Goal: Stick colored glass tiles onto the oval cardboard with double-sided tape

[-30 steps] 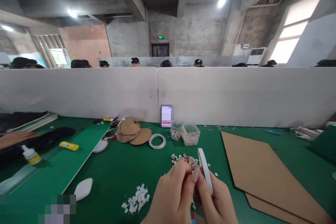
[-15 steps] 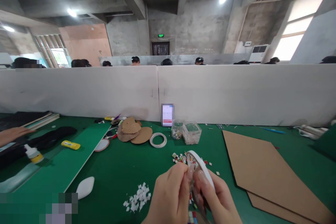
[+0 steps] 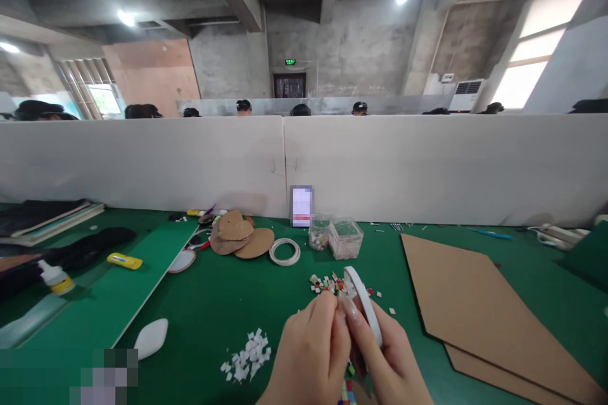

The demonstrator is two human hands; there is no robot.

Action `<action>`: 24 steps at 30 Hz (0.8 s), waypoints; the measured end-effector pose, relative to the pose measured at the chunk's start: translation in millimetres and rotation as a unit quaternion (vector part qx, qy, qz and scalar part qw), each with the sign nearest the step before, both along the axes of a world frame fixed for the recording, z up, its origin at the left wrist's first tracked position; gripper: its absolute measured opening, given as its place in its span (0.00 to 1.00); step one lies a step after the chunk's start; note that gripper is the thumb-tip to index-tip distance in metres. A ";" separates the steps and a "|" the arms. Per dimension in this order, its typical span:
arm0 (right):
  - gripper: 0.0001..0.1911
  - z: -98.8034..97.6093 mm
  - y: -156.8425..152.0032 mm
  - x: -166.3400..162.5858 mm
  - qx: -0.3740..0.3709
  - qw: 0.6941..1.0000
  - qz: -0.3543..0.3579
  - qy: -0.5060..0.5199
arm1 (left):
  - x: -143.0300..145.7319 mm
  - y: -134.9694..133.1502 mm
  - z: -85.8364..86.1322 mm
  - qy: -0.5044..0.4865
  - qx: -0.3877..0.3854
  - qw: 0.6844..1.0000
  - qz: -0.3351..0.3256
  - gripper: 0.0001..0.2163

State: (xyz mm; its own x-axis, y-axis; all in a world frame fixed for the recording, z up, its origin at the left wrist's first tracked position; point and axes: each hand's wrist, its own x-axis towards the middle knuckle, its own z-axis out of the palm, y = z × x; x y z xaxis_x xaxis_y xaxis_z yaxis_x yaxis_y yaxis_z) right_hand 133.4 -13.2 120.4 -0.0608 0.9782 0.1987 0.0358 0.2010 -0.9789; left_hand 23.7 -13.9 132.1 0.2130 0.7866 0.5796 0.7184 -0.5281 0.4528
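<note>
My right hand (image 3: 390,351) is closed round a narrow white ring, by its look a roll of tape (image 3: 365,307), held tilted on edge above the table. Against it, my left hand (image 3: 311,345) is closed, thumb and fingers pinched together at the near side of the roll. What sits between the left fingertips is hidden. Just beyond the hands lies a scatter of small coloured mosaic tiles (image 3: 325,283). More coloured tiles (image 3: 350,392) show below, partly covered by my hands. A pile of white chips (image 3: 247,355) lies left of my left hand.
Two clear containers (image 3: 346,239) stand near the white partition (image 3: 190,161), beside a propped phone (image 3: 302,205). Another white ring (image 3: 285,252) and cardboard discs (image 3: 254,243) lie left of them. Large cardboard sheets (image 3: 475,297) cover the right; a glue bottle (image 3: 56,278) is at left.
My fingertips have drawn closer together at the roll, which has turned slightly more edge-on. At the far left, another person's hand has mostly dropped from sight. The view has shifted slightly.
</note>
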 end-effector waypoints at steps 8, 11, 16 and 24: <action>0.20 -0.9 -5.4 -1.9 0.023 0.999 -0.037 0.027 | 0.6 -3.1 5.4 -0.101 -0.120 0.987 -0.046 0.12; 0.19 4.7 -3.9 -2.1 0.006 0.999 -0.009 0.037 | 1.4 -3.7 8.5 -0.131 -0.194 0.971 -0.052 0.13; 0.20 8.5 -1.4 -0.9 0.002 0.999 -0.023 0.030 | 3.2 -4.2 9.7 -0.162 -0.255 0.952 -0.045 0.15; 0.19 1.2 -2.4 0.4 0.031 0.998 -0.051 -0.019 | 3.5 -5.9 10.9 -0.094 -0.189 0.976 -0.055 0.10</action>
State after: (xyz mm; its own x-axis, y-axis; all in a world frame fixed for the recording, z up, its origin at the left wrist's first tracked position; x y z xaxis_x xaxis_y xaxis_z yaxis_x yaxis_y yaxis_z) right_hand 133.9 -15.6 121.6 0.0290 0.9657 0.2579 0.0959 0.2541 -0.9624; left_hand 27.2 -19.8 143.0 0.2254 0.9301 0.2901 0.5525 -0.3672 0.7483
